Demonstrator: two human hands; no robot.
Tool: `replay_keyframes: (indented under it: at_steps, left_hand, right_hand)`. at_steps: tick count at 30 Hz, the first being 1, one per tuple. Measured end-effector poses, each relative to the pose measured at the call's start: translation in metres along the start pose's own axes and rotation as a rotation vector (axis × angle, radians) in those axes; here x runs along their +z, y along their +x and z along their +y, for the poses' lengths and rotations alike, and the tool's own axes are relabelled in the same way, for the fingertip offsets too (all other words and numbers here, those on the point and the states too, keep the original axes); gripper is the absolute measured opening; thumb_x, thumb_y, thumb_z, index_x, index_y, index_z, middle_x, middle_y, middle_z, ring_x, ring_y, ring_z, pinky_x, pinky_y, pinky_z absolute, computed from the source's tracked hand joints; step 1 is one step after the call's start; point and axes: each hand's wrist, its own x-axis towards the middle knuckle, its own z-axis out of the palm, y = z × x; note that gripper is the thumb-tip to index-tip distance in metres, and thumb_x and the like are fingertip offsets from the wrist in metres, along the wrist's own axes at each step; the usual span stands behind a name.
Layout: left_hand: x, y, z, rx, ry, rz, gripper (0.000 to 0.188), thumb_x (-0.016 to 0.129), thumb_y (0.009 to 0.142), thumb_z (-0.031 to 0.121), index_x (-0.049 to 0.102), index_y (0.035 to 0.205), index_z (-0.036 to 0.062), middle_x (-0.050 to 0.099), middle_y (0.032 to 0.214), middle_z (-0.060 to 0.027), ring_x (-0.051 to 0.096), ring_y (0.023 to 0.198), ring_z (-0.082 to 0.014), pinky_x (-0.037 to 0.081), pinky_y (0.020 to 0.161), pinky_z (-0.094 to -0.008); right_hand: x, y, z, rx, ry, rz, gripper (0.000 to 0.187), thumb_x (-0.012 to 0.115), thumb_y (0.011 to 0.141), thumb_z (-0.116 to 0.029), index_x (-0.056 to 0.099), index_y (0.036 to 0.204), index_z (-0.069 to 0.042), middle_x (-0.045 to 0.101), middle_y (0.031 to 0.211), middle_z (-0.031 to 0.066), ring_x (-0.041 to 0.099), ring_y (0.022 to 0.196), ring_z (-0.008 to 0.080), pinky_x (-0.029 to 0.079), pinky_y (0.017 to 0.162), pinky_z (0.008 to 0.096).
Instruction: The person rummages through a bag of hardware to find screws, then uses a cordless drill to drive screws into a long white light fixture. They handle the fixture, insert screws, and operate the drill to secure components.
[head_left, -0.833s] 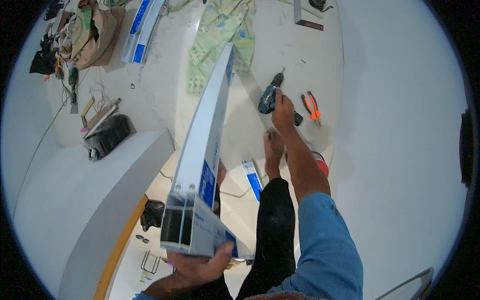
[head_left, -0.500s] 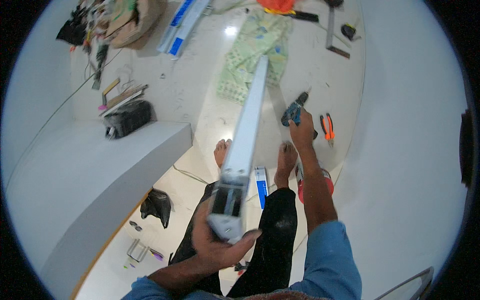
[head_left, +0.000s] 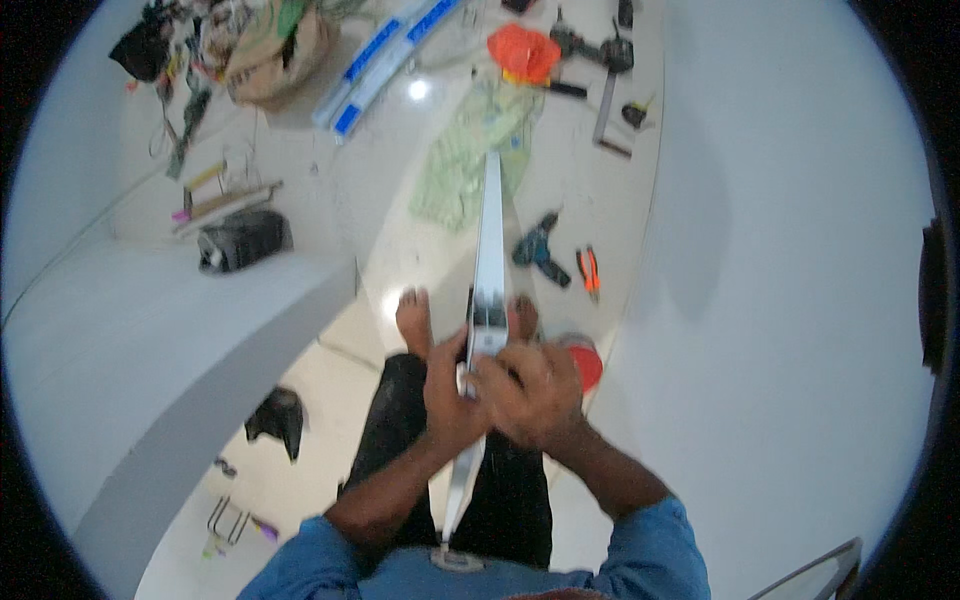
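A long white metal channel points away from me, its far end over a pale green patterned cloth. Its near end has a boxy opening. My left hand is closed around that near end from the left. My right hand is curled against the same end from the right; its fingertips are partly hidden. Below my hands a narrow pale strip shows between my legs; I cannot tell whether it belongs to the channel. A blue-black cordless drill lies on the surface beyond my right hand.
Orange-handled pliers lie right of the drill. Farther off are an orange bag, a second drill, a metal square and a tape measure. Long blue-white strips lie far left. A black case sits near the ledge edge.
My right hand has let go of the drill, which now lies on the surface, and has come to the channel's near end. The channel has swung slightly and its near end moved farther from me.
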Motion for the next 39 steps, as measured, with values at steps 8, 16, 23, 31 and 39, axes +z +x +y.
replay_keyframes:
  at_steps: [8,16,23,31,39]
  left_hand:
    - [0.002,0.008,0.013,-0.022,0.006,-0.005,0.087,0.090,0.087,0.026,0.040,0.151,-0.0051,0.056,0.138,-0.0246,0.062,0.132,-0.0342,0.054,0.109,-0.0463]
    - [-0.002,0.007,0.014,-0.130,-0.101,-0.069,0.088,0.088,0.088,0.024,0.037,0.152,-0.0061,0.054,0.135,-0.0256,0.063,0.128,-0.0376,0.055,0.106,-0.0477]
    - [0.003,0.005,0.010,-0.210,-0.160,-0.091,0.086,0.086,0.089,0.026,0.037,0.151,-0.0073,0.054,0.137,-0.0279,0.061,0.129,-0.0405,0.052,0.108,-0.0511]
    - [-0.003,0.001,0.013,-0.255,-0.162,-0.144,0.096,0.089,0.087,0.022,0.033,0.160,-0.0037,0.053,0.143,-0.0262,0.056,0.135,-0.0404,0.047,0.114,-0.0505]
    - [-0.007,0.008,0.022,-0.320,-0.207,-0.086,0.077,0.084,0.087,0.011,0.043,0.151,-0.0036,0.056,0.135,-0.0230,0.063,0.124,-0.0360,0.050,0.108,-0.0459]
  right_hand:
    - [0.000,0.003,0.005,0.034,-0.090,0.004,0.034,0.086,0.074,-0.006,0.075,0.106,-0.003,0.066,0.100,0.0095,0.065,0.083,0.0228,0.053,0.064,0.0362]
    - [0.001,0.015,0.015,-0.128,0.004,0.103,0.026,0.083,0.074,-0.001,0.068,0.096,0.001,0.067,0.095,0.0137,0.070,0.081,0.0240,0.057,0.061,0.0387]
    - [-0.002,0.013,0.007,-0.084,-0.023,0.101,0.030,0.082,0.078,-0.012,0.069,0.102,0.000,0.066,0.095,0.0136,0.069,0.085,0.0310,0.058,0.071,0.0444]
    - [-0.015,0.015,-0.016,-0.023,0.008,0.063,0.029,0.085,0.074,-0.005,0.065,0.094,-0.002,0.069,0.092,0.0124,0.072,0.079,0.0267,0.060,0.064,0.0390]
    - [-0.048,0.034,-0.006,-0.134,0.257,0.112,0.027,0.085,0.082,-0.009,0.066,0.098,0.003,0.070,0.093,0.0152,0.070,0.075,0.0275,0.059,0.062,0.0390]
